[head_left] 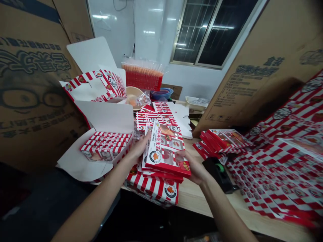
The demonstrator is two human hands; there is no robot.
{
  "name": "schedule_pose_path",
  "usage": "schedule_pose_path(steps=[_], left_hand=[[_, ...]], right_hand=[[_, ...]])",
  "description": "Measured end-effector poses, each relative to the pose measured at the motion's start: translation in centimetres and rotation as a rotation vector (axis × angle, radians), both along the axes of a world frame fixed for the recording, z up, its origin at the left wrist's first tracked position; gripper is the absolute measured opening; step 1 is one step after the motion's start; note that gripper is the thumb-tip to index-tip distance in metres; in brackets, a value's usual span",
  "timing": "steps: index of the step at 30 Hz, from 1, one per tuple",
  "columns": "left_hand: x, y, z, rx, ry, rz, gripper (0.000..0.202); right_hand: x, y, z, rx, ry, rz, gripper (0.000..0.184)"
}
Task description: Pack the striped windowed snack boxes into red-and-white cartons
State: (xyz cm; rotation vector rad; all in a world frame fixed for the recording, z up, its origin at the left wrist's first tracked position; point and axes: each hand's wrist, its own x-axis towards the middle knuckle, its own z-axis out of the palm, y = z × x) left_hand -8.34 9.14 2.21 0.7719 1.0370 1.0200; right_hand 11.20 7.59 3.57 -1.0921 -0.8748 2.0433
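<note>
A flat red-and-white snack box (165, 153) with clear windows on its face lies tilted between my hands, over at least one more red box. My left hand (140, 146) is closed on its left edge, fingers partly hidden. On the right edge my right hand (193, 164) grips it, the thumb over the top and the other fingers out of sight. Beneath is a larger striped carton (153, 186) near the table's front edge. To the left, an open display carton (75, 163) holds a row of similar snack boxes (106, 144).
Flattened striped cartons (183, 117) lie behind my hands. At right are a small pile of snack boxes (223, 141), a black tape dispenser (219, 174) and a tall stack of boxes (285, 171). A red basket (142, 79) stands at the back. Large cardboard cartons (32, 84) flank the table.
</note>
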Motion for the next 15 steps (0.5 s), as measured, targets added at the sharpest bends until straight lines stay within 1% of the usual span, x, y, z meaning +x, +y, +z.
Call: schedule_pose_path(steps=[2,4,5,8,10,12,13,14,15], left_hand=[[0.0,-0.1,0.5,-0.021,-0.068,-0.011,0.060],[-0.2,-0.2,0.8,0.021,-0.069,-0.006,0.059],[-0.3,-0.3,1.0,0.062,-0.052,-0.001,0.060],[-0.6,-0.8,2.1,0.249,0.007,0.019,0.064],[-0.9,-1.3,3.2,0.435,0.053,0.036,0.067],[-1.4,-2.2,4.0,0.634,0.143,0.028,0.074],[-1.7,-2.7,4.1,0.709,0.211,0.006,0.079],[-2.0,-3.3,4.0,0.754,0.287,-0.022,0.085],[-2.3,-3.9,3.7,0.763,0.358,-0.056,0.090]], right_hand=[[-0.3,-0.5,-0.3,0.054,0.025,0.017,0.029],[-0.4,-1.0,-0.6,0.161,0.025,0.001,0.036],[-0.3,-1.1,-0.6,0.232,0.013,-0.015,0.043],[0.1,-1.5,-0.1,0.494,-0.072,-0.069,0.067],[0.5,-1.5,0.5,0.695,-0.168,-0.060,0.074],[0.7,-1.6,1.0,0.862,-0.258,0.010,0.069],[0.7,-1.6,1.1,0.906,-0.278,0.068,0.065],[0.7,-1.7,1.1,0.917,-0.279,0.134,0.062],[0.6,-1.8,1.0,0.907,-0.264,0.193,0.060]])
